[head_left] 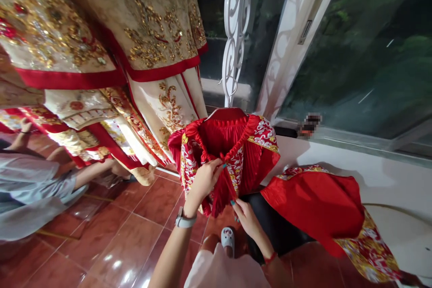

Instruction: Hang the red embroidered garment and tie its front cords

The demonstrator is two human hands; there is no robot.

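– Pinching what?
– With right hand (248,217), at five o'clock, a red waist tie (231,182); with left hand (205,179), at six, the pleated red skirt (253,166) by its gathered waistband (198,140). Narrow grip in both.
– Handling how?
– Probably light, soft, slippery; best lifted there.
– Looking how?
– Silver-and-gold embroidered, hung just below centre from a metal hanger (236,86) at one o'clock.

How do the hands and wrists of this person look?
The left hand shows teal nail polish and, at its wrist, a watch with a pale grey strap. The right hand has the same polish and a narrow red wristband. No sleeves show.
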